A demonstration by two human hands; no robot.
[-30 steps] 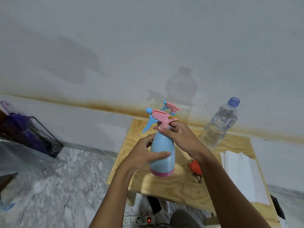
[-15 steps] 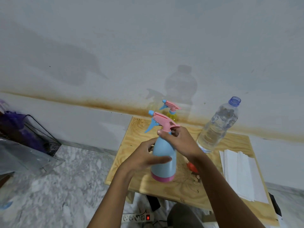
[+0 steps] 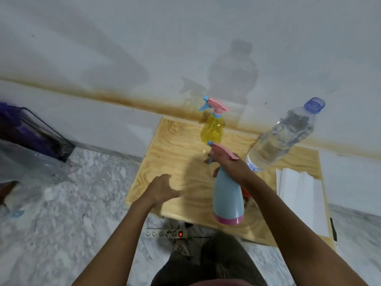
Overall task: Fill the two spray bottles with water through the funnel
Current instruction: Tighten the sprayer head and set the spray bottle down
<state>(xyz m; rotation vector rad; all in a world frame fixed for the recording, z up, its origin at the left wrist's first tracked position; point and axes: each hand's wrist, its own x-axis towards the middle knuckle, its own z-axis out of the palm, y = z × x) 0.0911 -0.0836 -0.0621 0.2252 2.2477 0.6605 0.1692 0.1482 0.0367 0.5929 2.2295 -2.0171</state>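
Observation:
My right hand [image 3: 228, 164] grips the neck of the blue spray bottle [image 3: 227, 197], just under its pink trigger head, and holds it near the wooden table's front edge. My left hand [image 3: 161, 187] hovers open to the left of it, touching nothing. The yellow spray bottle [image 3: 212, 129] with a pink head stands at the back of the table. A large clear water bottle [image 3: 282, 139], uncapped and partly full, stands to the right. An orange thing [image 3: 245, 193], perhaps the funnel, peeks out behind the blue bottle, mostly hidden.
The small wooden table [image 3: 177, 162] stands against a white wall. White paper sheets [image 3: 303, 199] lie on its right side. A power strip [image 3: 165, 233] lies on the marble floor under the front edge. A wire basket [image 3: 41, 137] sits at left.
My left hand has let go of the blue bottle's body and moved away to the left. My right hand now holds the bottle alone, further right and nearer the front edge.

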